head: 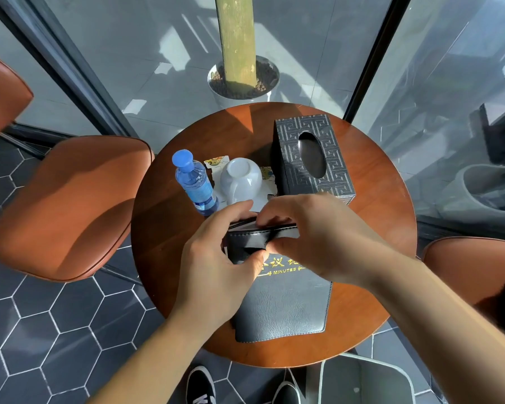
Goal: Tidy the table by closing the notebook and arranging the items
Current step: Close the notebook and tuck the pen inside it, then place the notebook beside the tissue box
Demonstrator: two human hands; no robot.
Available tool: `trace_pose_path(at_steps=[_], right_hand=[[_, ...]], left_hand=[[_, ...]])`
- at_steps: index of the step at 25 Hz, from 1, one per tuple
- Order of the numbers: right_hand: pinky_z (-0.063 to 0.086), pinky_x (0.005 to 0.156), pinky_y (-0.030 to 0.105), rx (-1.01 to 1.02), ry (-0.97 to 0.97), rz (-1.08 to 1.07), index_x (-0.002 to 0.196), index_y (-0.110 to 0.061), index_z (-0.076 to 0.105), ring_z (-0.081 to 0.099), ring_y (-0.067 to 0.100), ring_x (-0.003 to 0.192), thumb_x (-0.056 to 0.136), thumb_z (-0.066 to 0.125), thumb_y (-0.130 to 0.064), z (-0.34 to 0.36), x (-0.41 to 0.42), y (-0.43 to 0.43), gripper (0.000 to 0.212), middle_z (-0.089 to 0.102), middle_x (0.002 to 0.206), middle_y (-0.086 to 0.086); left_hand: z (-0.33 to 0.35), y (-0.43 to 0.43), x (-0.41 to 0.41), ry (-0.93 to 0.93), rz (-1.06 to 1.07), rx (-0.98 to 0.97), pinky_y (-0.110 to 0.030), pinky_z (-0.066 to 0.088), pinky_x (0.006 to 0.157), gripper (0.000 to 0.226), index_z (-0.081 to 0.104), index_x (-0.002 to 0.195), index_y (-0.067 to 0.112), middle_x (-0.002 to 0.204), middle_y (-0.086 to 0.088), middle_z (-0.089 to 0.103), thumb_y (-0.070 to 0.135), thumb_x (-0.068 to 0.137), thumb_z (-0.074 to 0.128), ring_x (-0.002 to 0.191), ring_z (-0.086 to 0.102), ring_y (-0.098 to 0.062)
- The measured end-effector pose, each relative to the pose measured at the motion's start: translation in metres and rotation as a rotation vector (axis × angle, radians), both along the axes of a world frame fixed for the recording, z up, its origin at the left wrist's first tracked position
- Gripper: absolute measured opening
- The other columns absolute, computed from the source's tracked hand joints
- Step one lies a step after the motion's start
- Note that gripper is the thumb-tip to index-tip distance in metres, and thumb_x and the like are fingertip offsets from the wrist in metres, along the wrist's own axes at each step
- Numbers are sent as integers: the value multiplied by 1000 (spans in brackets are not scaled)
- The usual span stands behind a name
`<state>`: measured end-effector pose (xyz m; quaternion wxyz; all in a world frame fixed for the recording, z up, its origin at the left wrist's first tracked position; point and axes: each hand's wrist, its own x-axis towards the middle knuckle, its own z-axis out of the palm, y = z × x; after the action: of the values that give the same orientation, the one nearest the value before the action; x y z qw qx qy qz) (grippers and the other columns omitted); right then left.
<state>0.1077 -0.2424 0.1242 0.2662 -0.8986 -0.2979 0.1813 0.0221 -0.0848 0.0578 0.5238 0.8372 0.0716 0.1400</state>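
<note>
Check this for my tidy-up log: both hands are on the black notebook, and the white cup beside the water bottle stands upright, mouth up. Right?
Not quite. The head view shows the white cup upside down, base up. The rest holds: both hands, left and right, are on the black notebook, and the cup sits beside the water bottle.

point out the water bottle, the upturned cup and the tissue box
water bottle (197,184), head view, on its clear body
upturned cup (240,177), head view, on its white side
tissue box (336,164), head view, on its patterned top

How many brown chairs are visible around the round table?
3: one chair left of the table, one at far left, one partly visible at right. Others may be hidden.
</note>
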Motion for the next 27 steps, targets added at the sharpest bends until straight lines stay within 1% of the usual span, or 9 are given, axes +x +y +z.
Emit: trace_pose_path(at_steps=[3, 6, 8, 11, 16, 19, 21, 24, 27], right_hand=[[48, 87, 38, 125, -225, -57, 108, -30, 70, 58, 18, 102, 81, 74, -37, -16, -1, -16, 28, 67, 102, -13], [46, 96, 31, 421, -272, -381, 118, -29, 65, 58, 13, 114, 78, 73, -43, -50, -10, -43, 43, 66, 118, -11], [49, 100, 35, 612, 19, -592, 127, -33, 58, 59, 10, 119, 78, 75, -49, -80, -24, -56, 55, 64, 126, -11], [49, 103, 37, 751, 522, -592, 138, -34, 51, 61, 10, 121, 79, 74, -51, -120, -49, -58, 65, 66, 130, -8], [49, 74, 28, 842, 466, -706, 102, -22, 70, 62, 11, 85, 85, 70, -49, -145, -60, -52, 32, 70, 90, -2], [42, 63, 23, 918, 387, -839, 85, -22, 68, 50, 10, 67, 84, 69, -46, -146, -61, -61, 24, 60, 71, -10], [33, 62, 33, 970, 382, -957, 75, -18, 58, 39, 17, 65, 84, 70, -49, -147, -58, -76, 34, 47, 66, -2], [32, 69, 39, 928, 289, -1147, 70, -19, 52, 37, 19, 70, 84, 65, -57, -150, -45, -103, 43, 43, 68, -1], [37, 69, 37, 925, 186, -1272, 67, -19, 54, 44, 15, 69, 86, 63, -55, -154, -32, -128, 42, 48, 64, -8]], left_hand=[[0, 1, 5, 60, 25, -67, -35, 54, 95, 62, 60, 118, 36, 116, 12, 68, 13, 63, 80, 112, 65, -14], [0, 2, 7, 71, 33, -197, -25, 54, 91, 60, 64, 111, 31, 111, 10, 69, 7, 58, 79, 109, 65, -11], [-2, 2, 10, 48, 40, -309, -23, 53, 88, 59, 66, 108, 24, 108, 5, 71, 1, 55, 78, 105, 66, -12], [-6, 1, 12, 17, 26, -511, -22, 53, 83, 57, 69, 104, 19, 106, -2, 73, -6, 53, 75, 101, 68, -16], [-15, -7, 22, -4, 8, -537, -17, 53, 79, 51, 69, 109, 24, 105, 4, 73, 0, 63, 76, 100, 69, -12], [-31, -10, 26, 37, 1, -453, -16, 50, 87, 38, 63, 118, 35, 119, 11, 68, 37, 80, 69, 114, 61, -6], [-50, -10, 30, 168, 37, -186, -27, 51, 96, 51, 59, 125, 37, 133, 9, 58, 62, 82, 50, 124, 52, -5], [-88, -7, 41, 246, -47, 719, -54, 32, 115, 69, 45, 143, 19, 150, -17, 40, 61, 91, 27, 142, 33, -32], [-108, -8, 50, 322, -105, 985, -63, 11, 118, 72, 32, 150, 21, 159, -19, 25, 64, 93, 19, 151, 6, -37]])
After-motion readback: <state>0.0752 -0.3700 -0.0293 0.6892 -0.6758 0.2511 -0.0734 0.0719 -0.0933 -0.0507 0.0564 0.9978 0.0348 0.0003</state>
